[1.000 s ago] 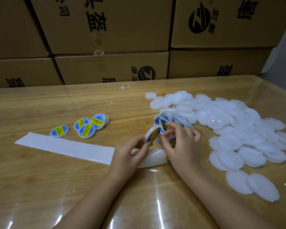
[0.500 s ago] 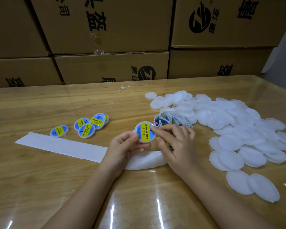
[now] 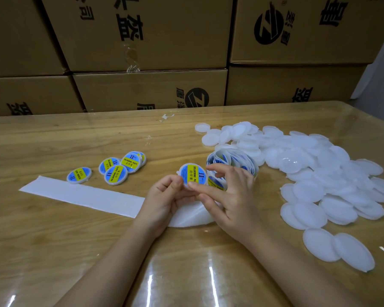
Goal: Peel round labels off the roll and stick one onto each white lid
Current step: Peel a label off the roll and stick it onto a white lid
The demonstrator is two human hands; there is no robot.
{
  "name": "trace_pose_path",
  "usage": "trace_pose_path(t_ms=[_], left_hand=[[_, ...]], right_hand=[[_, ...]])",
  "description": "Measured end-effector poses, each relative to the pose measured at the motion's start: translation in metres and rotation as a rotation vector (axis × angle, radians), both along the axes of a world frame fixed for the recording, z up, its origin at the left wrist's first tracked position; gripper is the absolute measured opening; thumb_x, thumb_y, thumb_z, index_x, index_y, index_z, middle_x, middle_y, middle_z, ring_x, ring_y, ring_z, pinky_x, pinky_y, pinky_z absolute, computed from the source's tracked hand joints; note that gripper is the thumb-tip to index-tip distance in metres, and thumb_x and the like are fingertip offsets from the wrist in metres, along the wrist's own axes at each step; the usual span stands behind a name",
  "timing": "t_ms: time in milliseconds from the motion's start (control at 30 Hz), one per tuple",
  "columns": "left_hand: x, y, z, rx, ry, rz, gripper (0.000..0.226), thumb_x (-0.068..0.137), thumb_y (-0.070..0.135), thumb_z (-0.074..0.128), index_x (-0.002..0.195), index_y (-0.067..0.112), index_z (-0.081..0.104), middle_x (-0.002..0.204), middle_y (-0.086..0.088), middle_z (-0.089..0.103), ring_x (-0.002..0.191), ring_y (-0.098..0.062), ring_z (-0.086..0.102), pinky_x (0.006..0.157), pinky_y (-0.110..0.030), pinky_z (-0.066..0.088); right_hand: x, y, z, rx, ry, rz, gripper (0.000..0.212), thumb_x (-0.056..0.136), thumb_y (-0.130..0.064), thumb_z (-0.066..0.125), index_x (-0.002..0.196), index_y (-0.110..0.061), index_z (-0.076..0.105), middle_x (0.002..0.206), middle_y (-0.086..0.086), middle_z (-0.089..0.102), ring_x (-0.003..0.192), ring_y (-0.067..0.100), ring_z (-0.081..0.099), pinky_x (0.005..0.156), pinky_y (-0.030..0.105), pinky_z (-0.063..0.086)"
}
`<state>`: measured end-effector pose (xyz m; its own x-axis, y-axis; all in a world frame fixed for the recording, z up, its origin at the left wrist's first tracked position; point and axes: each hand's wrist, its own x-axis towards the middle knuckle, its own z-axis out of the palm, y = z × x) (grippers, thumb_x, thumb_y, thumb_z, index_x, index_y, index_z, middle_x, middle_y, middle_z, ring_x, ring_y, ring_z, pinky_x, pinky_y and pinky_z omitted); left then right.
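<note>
Cardboard boxes (image 3: 164,41) are stacked along the back, with a glossy wooden table (image 3: 53,140) in front. Both hands meet mid-table on one labelled lid (image 3: 192,176). The left hand (image 3: 164,198) pinches it by the near-left rim. The right hand (image 3: 233,196) lays a straight index finger on its near edge, other fingers loose over the label roll (image 3: 233,159) just behind.

The lid's tipped up facing the camera, its yellow band running roughly near-to-far. I'd say the label's on and just getting smoothed down.

The finished lids (image 3: 120,168) sit off to the left, beyond the backing strip (image 3: 82,196), so the left hand's closer for dropping this one off. The blank lids (image 3: 319,169) are piled to the right, nearer the right hand for the next grab.
</note>
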<state>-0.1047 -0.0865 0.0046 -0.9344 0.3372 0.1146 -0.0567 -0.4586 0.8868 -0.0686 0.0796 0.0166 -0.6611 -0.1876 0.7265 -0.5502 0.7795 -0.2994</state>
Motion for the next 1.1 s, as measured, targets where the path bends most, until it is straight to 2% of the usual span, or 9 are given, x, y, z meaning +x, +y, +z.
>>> trace_pose_path(t_ms=[133, 233, 333, 433, 667, 833, 900, 1000, 1100], left_hand=[[0.0015, 0.0008, 0.0003, -0.019, 0.008, -0.032, 0.032, 0.072, 0.048, 0.076, 0.074, 0.016, 0.067, 0.083, -0.012, 0.070, 0.088, -0.025, 0.068, 0.078, -0.033, 0.054], [0.0038, 0.0026, 0.0024, -0.047, 0.041, -0.096, 0.031, 0.085, 0.044, 0.064, 0.086, 0.014, 0.070, 0.099, -0.013, 0.070, 0.098, -0.023, 0.066, 0.083, -0.032, 0.052], [0.0045, 0.0039, 0.0044, -0.017, 0.031, -0.109, 0.047, 0.082, 0.045, 0.066, 0.104, 0.004, 0.065, 0.114, -0.017, 0.066, 0.105, -0.026, 0.063, 0.085, -0.034, 0.052], [0.0035, 0.0031, 0.0045, 0.013, 0.007, -0.088, 0.058, 0.076, 0.047, 0.072, 0.103, -0.002, 0.058, 0.110, -0.021, 0.066, 0.101, -0.030, 0.065, 0.083, -0.037, 0.053], [0.0029, 0.0021, 0.0048, -0.013, -0.005, -0.095, 0.050, 0.073, 0.052, 0.072, 0.099, 0.009, 0.067, 0.112, -0.020, 0.066, 0.103, -0.032, 0.064, 0.086, -0.040, 0.053], [0.0036, 0.0012, 0.0042, -0.099, -0.030, -0.111, 0.059, 0.068, 0.058, 0.073, 0.099, 0.009, 0.061, 0.097, -0.017, 0.069, 0.088, -0.029, 0.069, 0.074, -0.036, 0.056], [0.0041, 0.0007, 0.0037, -0.104, -0.020, -0.116, 0.054, 0.071, 0.057, 0.072, 0.097, 0.010, 0.062, 0.095, -0.016, 0.070, 0.086, -0.027, 0.069, 0.074, -0.036, 0.057], [0.0047, 0.0011, 0.0043, -0.118, -0.016, -0.109, 0.039, 0.081, 0.050, 0.065, 0.095, 0.014, 0.065, 0.100, -0.014, 0.070, 0.087, -0.026, 0.069, 0.074, -0.035, 0.056], [0.0034, 0.0009, 0.0019, -0.122, -0.023, -0.103, 0.039, 0.087, 0.043, 0.053, 0.103, 0.008, 0.062, 0.113, -0.020, 0.065, 0.096, -0.034, 0.067, 0.078, -0.037, 0.055]], right_hand=[[0.0023, -0.0018, 0.0029, 0.041, -0.073, -0.026, 0.032, 0.096, -0.042, 0.040, 0.118, -0.044, 0.063, 0.128, -0.001, 0.052, 0.103, 0.017, 0.049, 0.099, 0.044, 0.027], [0.0027, -0.0034, 0.0041, 0.055, -0.135, -0.075, 0.036, 0.096, -0.043, 0.036, 0.122, -0.042, 0.061, 0.130, 0.000, 0.051, 0.108, 0.017, 0.048, 0.100, 0.049, 0.028], [0.0020, -0.0013, 0.0048, 0.039, -0.156, -0.133, 0.039, 0.093, -0.045, 0.037, 0.121, -0.037, 0.063, 0.128, 0.002, 0.053, 0.107, 0.020, 0.052, 0.100, 0.048, 0.028], [0.0017, 0.0025, 0.0046, 0.014, -0.155, -0.201, 0.040, 0.093, -0.046, 0.038, 0.118, -0.034, 0.066, 0.124, 0.001, 0.055, 0.104, 0.020, 0.055, 0.098, 0.046, 0.030], [0.0017, 0.0001, 0.0037, 0.025, -0.169, -0.202, 0.042, 0.093, -0.048, 0.038, 0.121, -0.032, 0.064, 0.127, 0.002, 0.054, 0.104, 0.020, 0.054, 0.099, 0.043, 0.026], [0.0027, -0.0027, 0.0039, 0.073, -0.179, -0.176, 0.045, 0.092, -0.050, 0.037, 0.125, -0.032, 0.061, 0.129, 0.004, 0.052, 0.107, 0.021, 0.054, 0.100, 0.041, 0.023], [0.0028, -0.0025, 0.0050, 0.085, -0.183, -0.168, 0.045, 0.092, -0.051, 0.037, 0.125, -0.032, 0.061, 0.129, 0.004, 0.052, 0.107, 0.021, 0.054, 0.099, 0.040, 0.023], [0.0033, -0.0003, 0.0067, 0.094, -0.198, -0.146, 0.045, 0.091, -0.051, 0.037, 0.126, -0.034, 0.060, 0.130, 0.004, 0.051, 0.107, 0.021, 0.054, 0.100, 0.042, 0.025], [0.0055, -0.0030, 0.0075, 0.123, -0.186, -0.109, 0.044, 0.092, -0.052, 0.035, 0.127, -0.038, 0.058, 0.132, 0.003, 0.051, 0.108, 0.018, 0.050, 0.103, 0.047, 0.025]])
